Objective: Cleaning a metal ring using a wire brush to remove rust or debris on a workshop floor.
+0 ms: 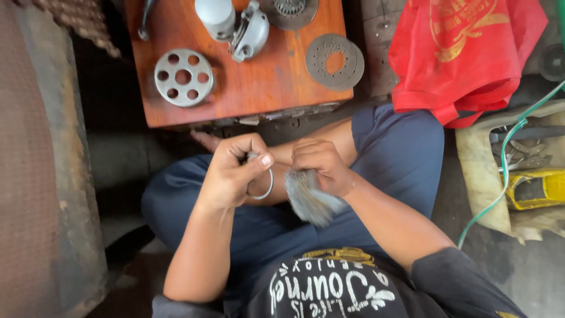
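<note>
I sit cross-legged in blue shorts, both hands over my lap. My left hand (pixel 235 171) pinches a thin metal ring (pixel 265 189) between thumb and fingers. My right hand (pixel 321 165) grips a grey brush-like tool (pixel 309 200), blurred as if moving, right beside the ring. The two hands almost touch. What the brush end meets is hidden behind the fingers.
A low orange wooden table (pixel 247 88) stands ahead, bearing a round plate with holes (pixel 183 77), a flat friction disc (pixel 334 61), a grey metal housing (pixel 250 32) and a gear part (pixel 290 9). A red plastic bag (pixel 465 53), a green cable (pixel 506 159) and tools (pixel 527 156) lie at the right.
</note>
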